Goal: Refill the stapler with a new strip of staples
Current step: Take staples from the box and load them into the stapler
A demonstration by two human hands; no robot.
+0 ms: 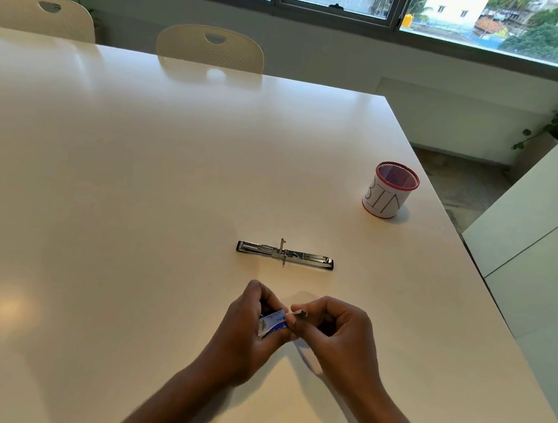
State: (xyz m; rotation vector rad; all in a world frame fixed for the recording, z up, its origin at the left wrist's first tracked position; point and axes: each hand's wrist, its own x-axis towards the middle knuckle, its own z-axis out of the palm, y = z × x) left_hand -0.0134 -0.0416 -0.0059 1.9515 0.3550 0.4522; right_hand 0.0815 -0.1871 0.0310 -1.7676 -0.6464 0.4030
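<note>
Both hands work low in the centre of the frame: the left hand curls round a small blue-and-white staple box, while the right hand pinches a grey strip of staples just beside the box's open end. Just above them the stapler lies opened out flat on the white table. Farther to the upper right stands a red-rimmed mesh cup marked BIN.

Two bare arms came up from the near edge. The left hand and the right hand wore no gloves. The wrists and forearms were bare too, with no sleeves, no rings and no watch showing.
</note>
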